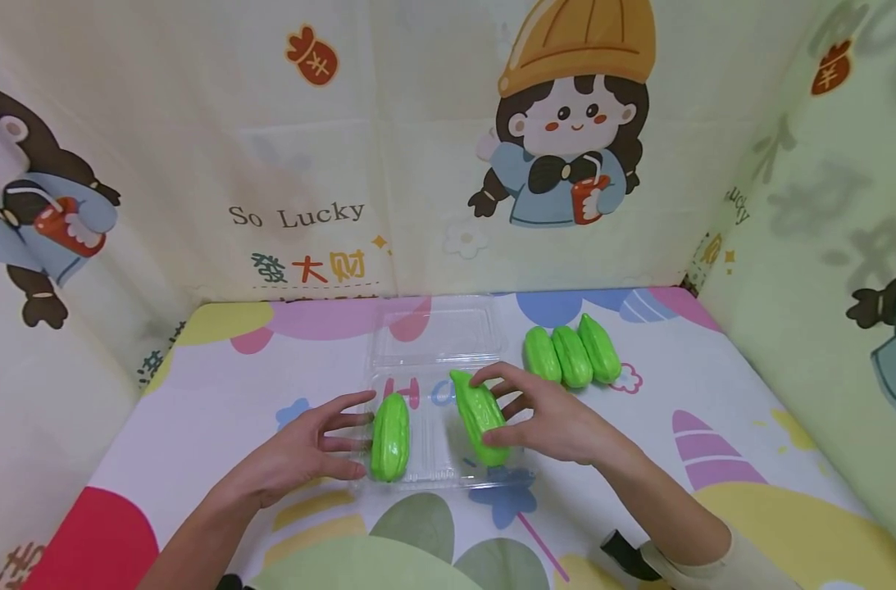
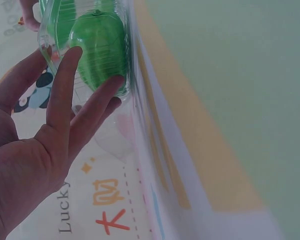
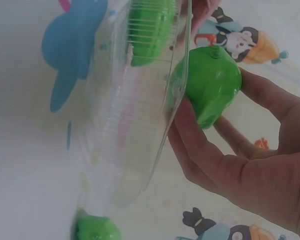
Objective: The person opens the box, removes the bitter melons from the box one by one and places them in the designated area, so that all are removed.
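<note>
Right hand (image 1: 554, 418), head view: thumb and fingers curve round 1 held green piece (image 1: 479, 418), slanted over the right half of the clear tray (image 1: 433, 467); from where I stand I can't tell whether it touches the base.
Slip, head view: that skin looks glossy, so a loose pinch could let it roll or land crooked.
Left hand (image 1: 311, 447), head view: fingers spread fairly wide beside the lying green piece (image 1: 391, 438) in the tray's left half; a careless push could turn that piece or skid the thin tray over the tabletop (image 1: 234, 410).
Lid (image 1: 436, 336), head view: laid back flat behind the tray; if it is hinged there, as it seems, a tug on it could shift everything.
Row of 3 green pieces (image 1: 571, 356), head view: side by side just beyond the right hand, where a low swing of the knuckles could scatter them.
Left hand, left wrist view: fingers parted, tips up by the tray's wall and the lying green piece; I can't tell if they press. Too much force could bow the plastic.
Rim (image 3: 166, 137), right wrist view: the held green piece, gripped from 2 sides, overlaps it here; carried too low, it could snag and drag the tray askew.
</note>
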The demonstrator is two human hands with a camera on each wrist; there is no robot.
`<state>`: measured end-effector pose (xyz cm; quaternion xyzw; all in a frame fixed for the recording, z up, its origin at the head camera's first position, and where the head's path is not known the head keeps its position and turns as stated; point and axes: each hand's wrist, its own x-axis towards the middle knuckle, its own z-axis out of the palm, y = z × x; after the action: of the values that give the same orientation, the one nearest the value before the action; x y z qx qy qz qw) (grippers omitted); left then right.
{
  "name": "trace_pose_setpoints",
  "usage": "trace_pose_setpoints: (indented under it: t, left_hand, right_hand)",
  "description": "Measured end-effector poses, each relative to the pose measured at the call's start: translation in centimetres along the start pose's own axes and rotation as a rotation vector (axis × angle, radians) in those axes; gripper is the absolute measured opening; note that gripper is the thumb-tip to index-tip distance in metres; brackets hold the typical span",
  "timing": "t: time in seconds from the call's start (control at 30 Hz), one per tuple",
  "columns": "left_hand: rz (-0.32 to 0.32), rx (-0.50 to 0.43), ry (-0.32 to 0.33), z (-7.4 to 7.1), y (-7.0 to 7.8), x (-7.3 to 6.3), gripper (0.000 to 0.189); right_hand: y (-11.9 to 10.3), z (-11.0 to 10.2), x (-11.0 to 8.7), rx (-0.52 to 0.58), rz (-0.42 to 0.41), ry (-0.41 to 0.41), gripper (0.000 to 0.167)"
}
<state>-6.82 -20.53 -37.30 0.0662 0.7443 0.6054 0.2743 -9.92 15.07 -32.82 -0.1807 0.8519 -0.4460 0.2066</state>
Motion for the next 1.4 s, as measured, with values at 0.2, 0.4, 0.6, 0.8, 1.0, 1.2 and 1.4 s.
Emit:
trace_pose_setpoints:
  t: [0.2, 0.4, 0.6, 0.8, 1.0, 1.2, 1.4]
  left_hand:
    - [0.0, -0.001, 0.0, -0.1, -0.1, 0.1, 0.096]
    - [0.001, -0.002, 0.0, -0.1, -0.1, 0.1, 0.097]
    - [0.005, 0.003, 0.006, -0.1, -0.2, 0.0, 0.097]
    - [0.004, -0.004, 0.008, 0.0, -0.2, 0.0, 0.098]
    - [0.006, -0.003, 0.01, 0.0, -0.1, 0.0, 0.098]
    - [0.014, -0.006, 0.005, 0.0, -0.2, 0.0, 0.098]
    - [0.023, -0.005, -0.002, 0.0, -0.2, 0.1, 0.098]
  right_hand:
    - [0.2, -0.8, -0.7, -0.016, 0.01, 0.027, 0.057]
    - [0.3, -1.6, -1.3, -0.024, 0.03, 0.054, 0.057]
    - [0.6, -2.4, -1.9, -0.052, 0.042, 0.086, 0.057]
    - [1.0, -3.4, -2.4, -0.072, 0.061, 0.098, 0.057]
    - [1.3, -4.1, -2.9, -0.086, 0.066, 0.12, 0.059]
    - [1.8, -4.8, -3.2, -0.085, 0.071, 0.129, 0.059]
    - [2.5, -5.2, -3.3, -0.09, 0.084, 0.132, 0.059]
